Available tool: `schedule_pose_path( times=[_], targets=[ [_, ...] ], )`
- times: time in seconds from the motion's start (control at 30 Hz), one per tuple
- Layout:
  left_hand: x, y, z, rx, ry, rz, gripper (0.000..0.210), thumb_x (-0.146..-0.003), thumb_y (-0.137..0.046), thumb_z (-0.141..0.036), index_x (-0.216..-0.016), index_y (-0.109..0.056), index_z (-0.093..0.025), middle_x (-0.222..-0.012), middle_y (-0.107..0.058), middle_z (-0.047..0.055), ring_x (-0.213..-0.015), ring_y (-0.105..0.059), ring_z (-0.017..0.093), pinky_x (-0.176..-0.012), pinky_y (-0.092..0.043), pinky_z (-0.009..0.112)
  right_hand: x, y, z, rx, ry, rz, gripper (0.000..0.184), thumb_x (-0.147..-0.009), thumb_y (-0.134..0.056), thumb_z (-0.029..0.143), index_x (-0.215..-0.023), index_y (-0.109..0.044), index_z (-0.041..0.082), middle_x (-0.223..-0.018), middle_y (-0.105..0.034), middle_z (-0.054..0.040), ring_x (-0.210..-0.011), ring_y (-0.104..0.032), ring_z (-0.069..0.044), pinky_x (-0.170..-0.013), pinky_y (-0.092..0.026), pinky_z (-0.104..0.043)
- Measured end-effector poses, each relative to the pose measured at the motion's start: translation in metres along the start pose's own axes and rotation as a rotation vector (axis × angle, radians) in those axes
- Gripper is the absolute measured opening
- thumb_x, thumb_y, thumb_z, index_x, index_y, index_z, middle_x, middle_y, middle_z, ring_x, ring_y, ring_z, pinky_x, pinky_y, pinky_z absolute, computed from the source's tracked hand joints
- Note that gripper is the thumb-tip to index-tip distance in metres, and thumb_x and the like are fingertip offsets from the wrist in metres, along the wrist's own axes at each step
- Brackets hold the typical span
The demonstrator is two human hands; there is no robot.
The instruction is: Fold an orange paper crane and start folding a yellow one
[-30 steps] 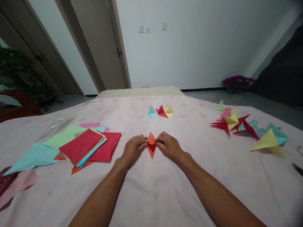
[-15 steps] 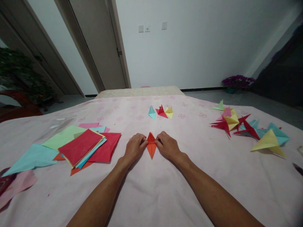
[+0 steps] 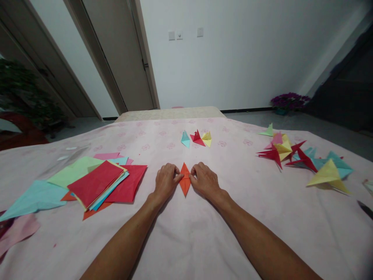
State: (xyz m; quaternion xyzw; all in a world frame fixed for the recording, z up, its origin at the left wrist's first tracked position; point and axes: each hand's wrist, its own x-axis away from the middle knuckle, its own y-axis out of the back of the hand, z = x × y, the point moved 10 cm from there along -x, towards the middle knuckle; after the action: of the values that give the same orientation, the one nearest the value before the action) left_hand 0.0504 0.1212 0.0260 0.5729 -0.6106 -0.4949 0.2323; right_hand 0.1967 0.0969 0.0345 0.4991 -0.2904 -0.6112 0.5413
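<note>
A small orange folded paper [image 3: 184,184], a narrow diamond with creases across its middle, lies on the pink tablecloth between my hands. My left hand [image 3: 167,180] pinches its left edge between thumb and curled fingers. On the other side, my right hand [image 3: 204,179] grips the right edge in the same way. Beyond them stand a light blue folded piece [image 3: 185,139], a red paper crane [image 3: 197,138] and a yellow folded piece [image 3: 207,138].
To the left lies a stack of coloured paper sheets [image 3: 97,182], with a light blue sheet [image 3: 35,199] beside it. Several folded paper cranes [image 3: 303,157] sit in a heap at the right. A dark pointed object [image 3: 365,209] shows at the right edge.
The orange paper's top has gone from a split tip to a single point, forming a fuller diamond. Both hands keep their pinch. The view has shifted slightly.
</note>
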Motion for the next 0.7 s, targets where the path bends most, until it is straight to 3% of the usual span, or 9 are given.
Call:
schedule_pose_path(
  times=[0.13,0.27,0.43,0.57,0.7],
  targets=[
    [0.002,0.003,-0.006,-0.013,-0.044,-0.027,0.026,-0.087,-0.067,-0.032,-0.110,-0.058,-0.024,-0.112,-0.062,0.006,-0.104,-0.057,0.025,-0.084,-0.045,0.037,0.002,0.004,0.008,-0.033,0.082,-0.008,0.014,-0.090,-0.059,0.024,-0.104,-0.058,0.024,-0.103,-0.060,-0.0025,-0.091,-0.056,-0.017,-0.070,-0.038,-0.027],
    [0.003,-0.001,-0.013,-0.024,-0.124,-0.028,0.036,-0.091,-0.061,-0.030,-0.127,-0.057,-0.029,-0.136,-0.054,0.008,-0.121,-0.054,0.026,-0.097,-0.044,0.041,0.004,0.003,0.018,0.038,0.158,0.044,0.014,-0.095,-0.054,0.026,-0.104,-0.065,0.026,-0.102,-0.061,-0.0040,-0.092,-0.055,-0.018,-0.072,-0.039,-0.029],
    [0.002,-0.014,-0.010,-0.037,-0.161,0.039,0.034,-0.095,-0.054,-0.034,-0.128,-0.062,-0.031,-0.146,-0.050,0.007,-0.133,-0.046,0.029,-0.108,-0.038,0.046,0.006,0.000,0.023,0.119,0.173,0.096,0.022,-0.098,-0.048,0.029,-0.106,-0.069,0.028,-0.100,-0.062,-0.0059,-0.091,-0.053,-0.020,-0.071,-0.040,-0.030],
    [0.001,-0.023,-0.009,-0.068,-0.161,0.108,0.041,-0.098,-0.045,-0.039,-0.137,-0.054,-0.033,-0.152,-0.044,0.006,-0.142,-0.035,0.031,-0.114,-0.029,0.051,0.007,-0.003,0.025,0.164,0.177,0.107,0.024,-0.099,-0.045,0.029,-0.107,-0.068,0.028,-0.102,-0.061,-0.0071,-0.091,-0.052,-0.021,-0.070,-0.040,-0.031],
    [-0.001,-0.029,-0.009,-0.100,-0.162,0.169,0.045,-0.099,-0.040,-0.041,-0.143,-0.046,-0.033,-0.156,-0.037,0.007,-0.145,-0.028,0.033,-0.115,-0.022,0.055,0.007,-0.007,0.024,0.200,0.160,0.117,0.028,-0.098,-0.044,0.023,-0.119,-0.062,0.028,-0.107,-0.059,-0.0090,-0.092,-0.051,-0.023,-0.071,-0.040,-0.033]
  ],
)
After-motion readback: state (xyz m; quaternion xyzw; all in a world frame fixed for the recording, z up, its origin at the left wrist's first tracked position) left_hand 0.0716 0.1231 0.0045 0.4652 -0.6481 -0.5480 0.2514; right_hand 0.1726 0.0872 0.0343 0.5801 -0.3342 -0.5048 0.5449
